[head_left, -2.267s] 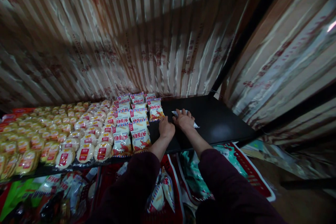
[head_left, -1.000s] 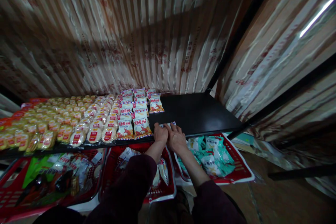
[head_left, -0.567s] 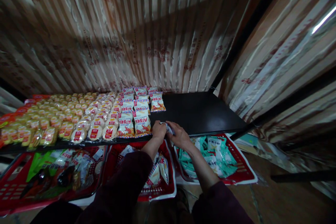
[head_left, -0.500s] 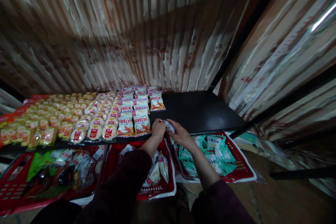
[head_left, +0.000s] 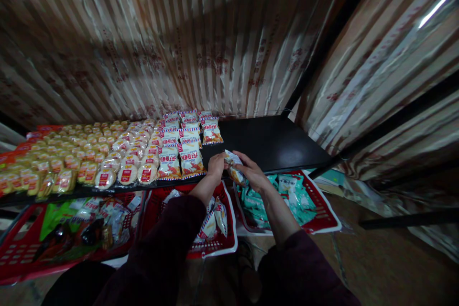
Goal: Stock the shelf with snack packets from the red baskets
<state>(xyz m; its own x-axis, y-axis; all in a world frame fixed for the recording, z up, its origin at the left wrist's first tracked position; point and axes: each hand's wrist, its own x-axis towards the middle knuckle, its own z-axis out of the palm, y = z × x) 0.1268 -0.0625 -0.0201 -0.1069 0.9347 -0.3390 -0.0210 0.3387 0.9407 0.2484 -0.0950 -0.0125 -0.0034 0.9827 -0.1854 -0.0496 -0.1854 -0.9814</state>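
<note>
Between my two hands, just over the shelf's front edge, is a white and orange snack bag (head_left: pixel 234 168), tilted. My right hand (head_left: pixel 251 170) is closed around its right side. On its left edge my left hand (head_left: pixel 216 166) is closed, the fingertips partly hidden. Rows of similar white snack bags (head_left: pixel 192 157) with red print and striped ends lie on the black shelf (head_left: pixel 258 146), left of my hands. More such bags (head_left: pixel 220 215) lie in the red basket (head_left: pixel 232 220) below, partly covered by my left sleeve.
Round wrapped cakes (head_left: pixel 128 174) and small yellow packs (head_left: pixel 64 180) fill the shelf's left part. A right basket (head_left: pixel 328 213) holds green packets (head_left: pixel 303 203); a left basket (head_left: pixel 17 253) holds mixed packets. A striped curtain (head_left: pixel 201 48) hangs behind, with a black post (head_left: pixel 315 64) at the right.
The snack bag has turned between my hands, so more of its printed, orange side shows. Both hands have risen slightly in view, and the camera view has shifted a little.
</note>
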